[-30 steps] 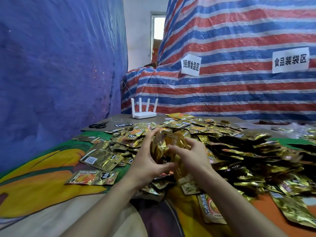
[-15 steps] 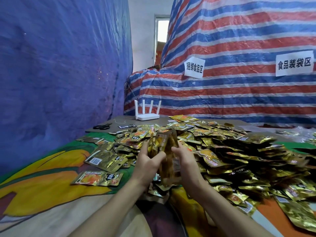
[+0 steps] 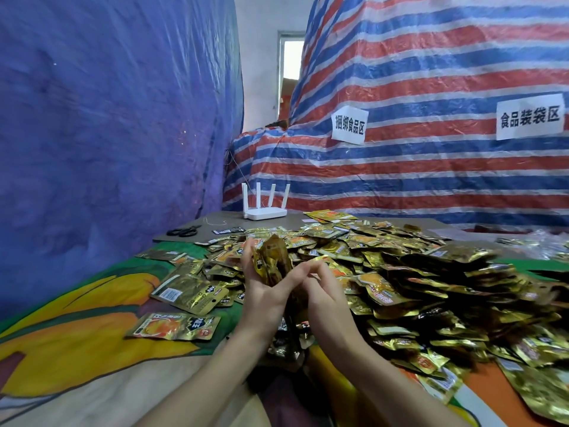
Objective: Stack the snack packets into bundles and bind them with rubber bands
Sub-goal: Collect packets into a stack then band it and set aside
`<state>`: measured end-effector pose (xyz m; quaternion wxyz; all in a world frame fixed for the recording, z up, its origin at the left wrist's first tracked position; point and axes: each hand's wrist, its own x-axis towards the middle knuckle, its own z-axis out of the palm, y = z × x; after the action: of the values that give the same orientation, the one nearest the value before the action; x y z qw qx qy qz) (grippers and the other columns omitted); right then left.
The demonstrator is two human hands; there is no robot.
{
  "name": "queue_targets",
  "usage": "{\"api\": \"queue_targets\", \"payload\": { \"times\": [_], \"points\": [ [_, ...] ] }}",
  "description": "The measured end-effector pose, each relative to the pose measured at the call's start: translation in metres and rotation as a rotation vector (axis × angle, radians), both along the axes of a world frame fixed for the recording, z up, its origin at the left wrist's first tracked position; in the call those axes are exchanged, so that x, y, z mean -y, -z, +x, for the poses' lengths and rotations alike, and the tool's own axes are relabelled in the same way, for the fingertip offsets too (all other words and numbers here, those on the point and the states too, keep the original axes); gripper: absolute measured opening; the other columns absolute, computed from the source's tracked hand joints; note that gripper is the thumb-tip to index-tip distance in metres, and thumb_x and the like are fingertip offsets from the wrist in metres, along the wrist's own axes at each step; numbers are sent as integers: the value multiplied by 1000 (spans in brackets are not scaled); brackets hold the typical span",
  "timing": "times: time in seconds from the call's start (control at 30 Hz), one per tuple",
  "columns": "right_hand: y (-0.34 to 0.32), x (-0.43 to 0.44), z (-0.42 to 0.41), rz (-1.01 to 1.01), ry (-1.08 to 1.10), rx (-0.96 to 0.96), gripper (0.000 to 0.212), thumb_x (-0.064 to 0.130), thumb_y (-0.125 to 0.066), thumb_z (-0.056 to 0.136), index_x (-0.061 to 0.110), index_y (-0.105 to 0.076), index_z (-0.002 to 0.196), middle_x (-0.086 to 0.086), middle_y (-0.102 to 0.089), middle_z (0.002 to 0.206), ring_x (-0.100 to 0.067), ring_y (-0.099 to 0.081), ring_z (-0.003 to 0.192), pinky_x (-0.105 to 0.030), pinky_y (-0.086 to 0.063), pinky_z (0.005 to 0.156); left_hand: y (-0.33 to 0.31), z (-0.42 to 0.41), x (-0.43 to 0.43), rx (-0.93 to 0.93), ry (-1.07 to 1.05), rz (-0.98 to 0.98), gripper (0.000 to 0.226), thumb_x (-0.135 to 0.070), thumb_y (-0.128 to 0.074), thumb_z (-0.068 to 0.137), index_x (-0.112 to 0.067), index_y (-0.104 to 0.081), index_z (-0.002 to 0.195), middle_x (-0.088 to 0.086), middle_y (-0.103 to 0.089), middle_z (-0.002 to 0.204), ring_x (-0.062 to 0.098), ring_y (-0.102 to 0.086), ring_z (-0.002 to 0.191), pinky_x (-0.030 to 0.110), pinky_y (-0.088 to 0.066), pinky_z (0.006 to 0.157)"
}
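Striped tarpaulin backs the table. Left hand grips an upright bundle of packets; right hand curls beside it, its hold unclear. Probably light, slippery foil: clamp mid-stack. Loose heap lies right of the grip.

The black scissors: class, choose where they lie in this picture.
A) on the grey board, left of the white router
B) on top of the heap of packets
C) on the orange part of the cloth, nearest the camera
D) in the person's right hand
A: the scissors lie flat on the grey board at the far end, to the left of the white router.
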<state>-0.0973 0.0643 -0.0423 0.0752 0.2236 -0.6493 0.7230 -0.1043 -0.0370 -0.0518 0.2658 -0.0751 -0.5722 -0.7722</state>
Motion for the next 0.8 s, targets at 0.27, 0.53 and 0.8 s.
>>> {"api": "queue_targets", "payload": {
  "times": [0.27, 0.53, 0.8],
  "points": [
    [2, -10, -9, 183, -49, -70, 32, 12, -63, 58, 12, -70, 89, 6, -74, 88, -12, -69, 90, -31, -56, 71, 2, -5, 8, -12, -37, 42, 57, -8, -68, 55, -44, -61, 99, -6, -66, 71, 18, -63, 69, 31, -55, 62],
    [-1, -28, -19, 381, -215, 46, 58, 22, -90, 54, 14, -63, 105, -7, -69, 121, -22, -62, 120, -43, -51, 100, -5, -1, 9, -79, -103, -28, 30, -25, -75, 75, -35, -61, 100, 0, -63, 88, 25, -61, 83, 53, -54, 82],
    [4, -21, -13, 303, -393, 73, 53, 0, -89, 63, 10, -46, 93, -11, -65, 82, -27, -64, 80, -43, -53, 77, -11, 5, 6, -105, -33, -60, 13, -26, -59, 99, -35, -61, 107, 8, -60, 90, 22, -63, 81, 31, -55, 64]
  ]
}}
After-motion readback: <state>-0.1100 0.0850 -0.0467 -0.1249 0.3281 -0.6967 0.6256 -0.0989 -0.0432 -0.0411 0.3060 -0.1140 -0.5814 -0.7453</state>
